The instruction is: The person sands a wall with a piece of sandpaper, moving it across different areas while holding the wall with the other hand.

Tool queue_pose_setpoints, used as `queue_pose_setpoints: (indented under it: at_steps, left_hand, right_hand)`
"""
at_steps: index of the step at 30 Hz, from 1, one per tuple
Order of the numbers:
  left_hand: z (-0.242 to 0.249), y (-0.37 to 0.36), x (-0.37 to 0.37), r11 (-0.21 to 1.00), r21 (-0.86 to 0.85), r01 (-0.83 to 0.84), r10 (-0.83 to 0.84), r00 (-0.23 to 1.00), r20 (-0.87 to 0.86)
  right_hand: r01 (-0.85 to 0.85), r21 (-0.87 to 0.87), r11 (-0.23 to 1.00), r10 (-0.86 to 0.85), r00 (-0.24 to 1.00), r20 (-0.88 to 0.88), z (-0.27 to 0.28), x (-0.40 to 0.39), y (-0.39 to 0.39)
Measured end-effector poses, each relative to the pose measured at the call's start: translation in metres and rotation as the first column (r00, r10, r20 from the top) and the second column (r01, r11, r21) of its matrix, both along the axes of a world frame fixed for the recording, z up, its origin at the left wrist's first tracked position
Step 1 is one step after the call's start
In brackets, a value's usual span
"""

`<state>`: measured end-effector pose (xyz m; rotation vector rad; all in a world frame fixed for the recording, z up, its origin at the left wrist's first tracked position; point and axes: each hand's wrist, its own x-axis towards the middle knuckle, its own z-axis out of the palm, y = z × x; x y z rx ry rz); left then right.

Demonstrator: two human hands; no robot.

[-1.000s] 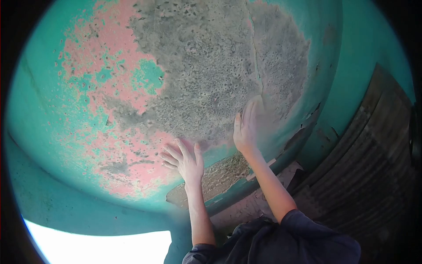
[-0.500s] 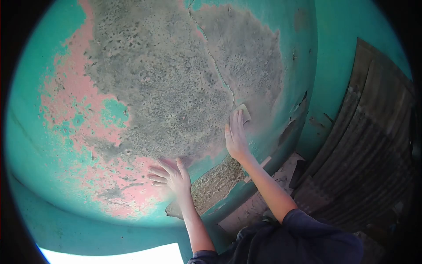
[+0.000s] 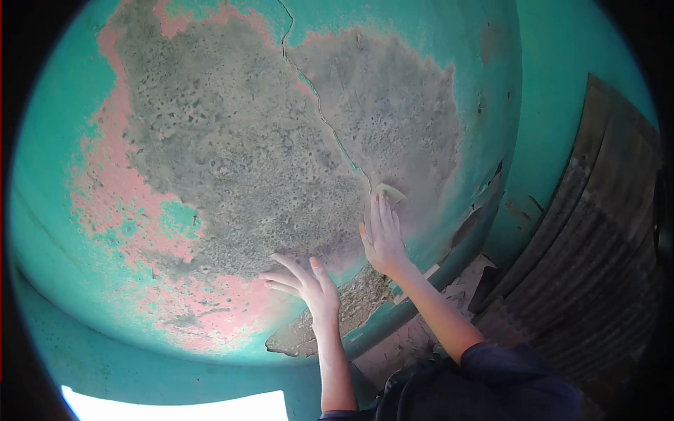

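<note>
A wall with worn paint fills most of the view, a rough grey patch [image 3: 239, 140] at its middle. My right hand [image 3: 385, 238] presses a pale folded piece of sandpaper [image 3: 391, 191] flat against that patch, fingers together over it. The sandpaper sits just below the lower end of a long crack [image 3: 319, 105]. Lower and to the left, my left hand [image 3: 312, 288] is open with its fingers spread, at the border of the grey patch and the pink paint [image 3: 225, 309]. It holds nothing. Pale dust coats both hands.
Below my hands, a strip of broken plaster [image 3: 330, 316] shows coarse material. Dark corrugated sheets [image 3: 583, 266] lean at the right against another green wall [image 3: 562, 42]. A bright white area [image 3: 175, 410] lies at the bottom left.
My left hand has shifted to the right along the wall, its fingers at a different angle. My right hand keeps the sandpaper near the crack's end. The view has moved slightly.
</note>
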<state>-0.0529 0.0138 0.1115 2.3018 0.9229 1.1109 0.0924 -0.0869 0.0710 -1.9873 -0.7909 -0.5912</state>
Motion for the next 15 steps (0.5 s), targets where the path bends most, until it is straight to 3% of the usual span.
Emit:
queue_pose_setpoints:
  at_steps: [1, 3, 5, 10, 12, 14, 15]
  left_hand:
    - [0.003, -0.008, 0.011, 0.995, 0.067, 0.073, -0.075, 0.997, 0.017]
    - [0.016, -0.028, 0.03, 0.989, 0.119, 0.092, -0.086, 0.995, -0.057]
    - [0.028, -0.037, 0.048, 0.969, 0.209, 0.135, -0.11, 0.986, -0.126]
    - [0.03, -0.046, 0.078, 0.988, 0.151, 0.046, -0.029, 0.994, -0.109]
    - [0.025, -0.042, 0.084, 0.991, 0.134, 0.029, -0.013, 0.993, -0.121]
    - [0.021, -0.034, 0.088, 1.0, 0.01, -0.004, 0.005, 0.988, -0.152]
    - [0.012, -0.03, 0.091, 1.0, 0.008, -0.005, 0.006, 0.99, -0.141]
  right_hand:
    - [-0.009, -0.002, 1.0, 0.009, 1.0, 0.004, -0.011, 0.003, -0.004]
    - [0.079, -0.26, 0.962, -0.046, 0.99, 0.133, -0.026, 0.013, -0.011]
    - [0.068, -0.224, 0.972, -0.024, 0.981, 0.191, -0.003, 0.031, -0.021]
    - [0.001, -0.14, 0.99, 0.047, 0.937, 0.347, 0.053, 0.062, -0.038]
    - [-0.009, -0.156, 0.988, 0.057, 0.951, 0.305, 0.016, 0.061, -0.036]
    - [-0.008, -0.171, 0.985, 0.056, 0.96, 0.275, -0.025, 0.064, -0.039]
    - [0.033, -0.261, 0.965, 0.049, 0.952, 0.301, -0.044, 0.068, -0.043]
